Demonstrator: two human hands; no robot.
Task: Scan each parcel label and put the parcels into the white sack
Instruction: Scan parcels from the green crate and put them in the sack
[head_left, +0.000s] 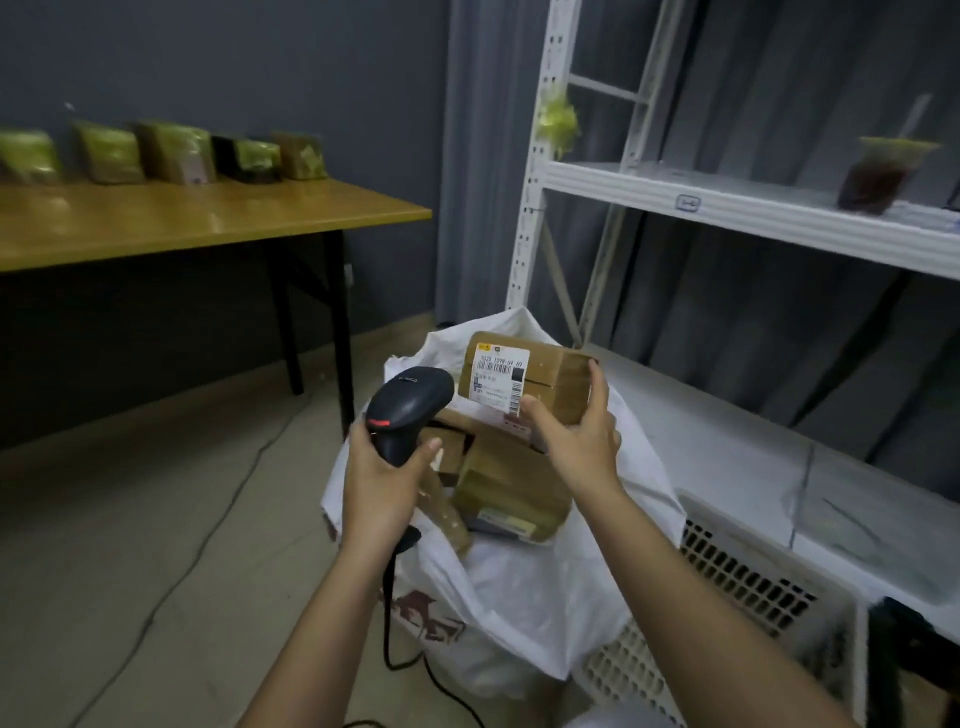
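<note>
The white sack (545, 587) stands open on the floor (130, 519) in front of the person, its mouth turned upward and its rim slumped; several brown cardboard parcels (511, 486) lie inside it, piled at odd angles; beside it on the right sits a white slatted crate (737, 587), just against the sack's side. Behind stands a white metal shelf rack (727, 208) before grey curtains, with a plastic cup of dark drink (878, 176) on its upper shelf and a yellow-green tuft (558, 124) tied to its post; to the left is a wooden counter (182, 218) on black legs against a dark wall, carrying a row of wrapped packages (171, 153) along its back edge, blurred.

Over the sack's mouth the held parcel (540, 376) hangs tilted, its long axis running left to right and slightly downward to the right, its labelled face turned toward the camera; the white label (498, 382) with barcode sits on the left half of that face. The right hand (576, 431) grips this parcel from below and the right end, thumb near the label's lower corner, fingers curled round the far edge. The left hand (382, 478) is wrapped round the handle of the black barcode scanner (410, 405), whose head points up and right toward the label, just beside the parcel without touching; its black cable (395, 613) drops down beside the sack to the floor.
</note>
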